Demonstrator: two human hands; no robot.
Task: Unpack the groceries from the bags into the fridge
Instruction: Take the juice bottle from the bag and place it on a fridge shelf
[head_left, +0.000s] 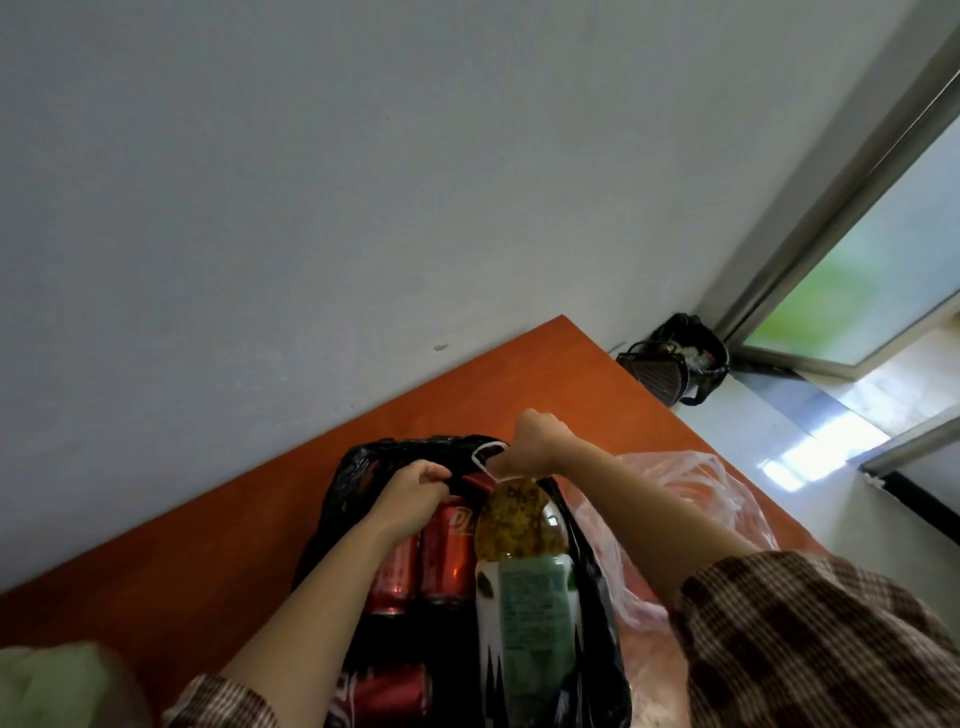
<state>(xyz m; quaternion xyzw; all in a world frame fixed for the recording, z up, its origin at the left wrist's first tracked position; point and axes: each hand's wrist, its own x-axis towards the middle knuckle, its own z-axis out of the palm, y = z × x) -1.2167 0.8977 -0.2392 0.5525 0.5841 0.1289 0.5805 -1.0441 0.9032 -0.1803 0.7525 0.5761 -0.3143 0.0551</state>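
A black bag (358, 467) sits open on the orange table (218, 561), near the wall. The left hand (410, 493) pinches its left rim, fingers curled on the plastic; the right hand (535, 441) grips the far rim in a closed fist. Inside lie red cans (448, 551) on the left and a green-labelled bottle (524, 561) on the right. A clear bag (691, 483) lies just right of it

Three red cans (447, 551), one bottle (524, 566), two bags (358, 467).
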